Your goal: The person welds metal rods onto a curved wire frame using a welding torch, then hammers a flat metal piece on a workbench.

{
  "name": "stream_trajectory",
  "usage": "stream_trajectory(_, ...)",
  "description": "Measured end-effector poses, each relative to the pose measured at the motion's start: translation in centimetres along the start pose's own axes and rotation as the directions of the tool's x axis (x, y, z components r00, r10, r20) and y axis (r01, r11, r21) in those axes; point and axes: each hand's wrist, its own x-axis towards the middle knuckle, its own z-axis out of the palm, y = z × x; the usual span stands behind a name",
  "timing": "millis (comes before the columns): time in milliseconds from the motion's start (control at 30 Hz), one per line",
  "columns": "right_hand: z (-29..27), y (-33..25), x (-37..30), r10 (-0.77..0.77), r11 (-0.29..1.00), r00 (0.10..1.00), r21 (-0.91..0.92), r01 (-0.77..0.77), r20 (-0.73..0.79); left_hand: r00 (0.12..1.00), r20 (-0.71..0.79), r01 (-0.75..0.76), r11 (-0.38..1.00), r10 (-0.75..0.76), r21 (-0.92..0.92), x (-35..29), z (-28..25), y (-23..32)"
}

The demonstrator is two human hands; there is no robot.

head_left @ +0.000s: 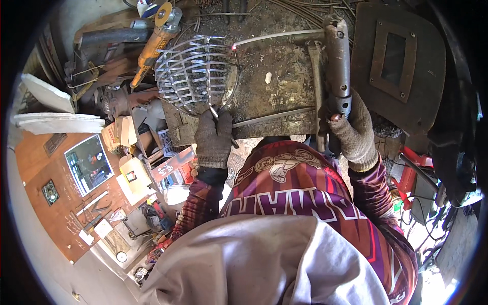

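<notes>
A rounded basket-like grille of shiny metal strips (pixel 188 76) lies on the stained workbench (pixel 284 96). My gloved left hand (pixel 213 140) is closed at its near end, pinching the tip where the strips meet. In my gloved right hand (pixel 358 134) is a thick grey tubular welding electrode holder (pixel 338 63), gripped near its lower end. A thin welding rod (pixel 279 37) runs left from the holder's far end. The rod's tip glows red beside the grille's upper right rim, and I cannot tell whether they touch.
A yellow angle grinder (pixel 152 46) lies left of the grille. Beside the holder is a rusty metal bar (pixel 316 86). A dark welding shield (pixel 363 61) with a framed window stands at right. A flat metal strip (pixel 274 117) lies along the bench's near edge.
</notes>
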Motion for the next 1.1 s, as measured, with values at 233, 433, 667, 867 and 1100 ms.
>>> stream_trajectory(233, -0.3, 0.6, -0.2, -0.040, 0.999, 0.999, 0.036, 0.040, -0.017, 0.995, 0.020, 0.094, 0.995, -0.095, 0.033, 0.4, 0.0, 1.4)
stream_trajectory(433, -0.6, 0.7, -0.1, -0.074, 0.997, 0.997, 0.027, 0.074, 0.007, 0.995, 0.092, 0.055, 0.997, -0.049, -0.060, -0.8, -1.0, 3.0)
stream_trajectory(667, -0.4, 0.5, -0.2, -0.048, 0.999, 0.998, 0.020, 0.047, 0.029, 0.967, 0.152, -0.247, 0.886, 0.202, 0.393, -1.6, -1.1, 3.8)
stream_trajectory(867, -0.7, 0.5, -0.2, -0.023, 0.998, 0.999, 0.060, 0.021, 0.033, 0.953, 0.127, -0.302, 0.886, 0.274, 0.351, -1.4, -0.5, 3.9)
stream_trajectory(1100, -0.8, 0.4, -0.3, 0.064, 0.995, 0.998, 0.077, -0.064, 0.004, 0.961, 0.177, -0.264, 0.902, 0.214, 0.343, -0.6, -0.7, 4.2)
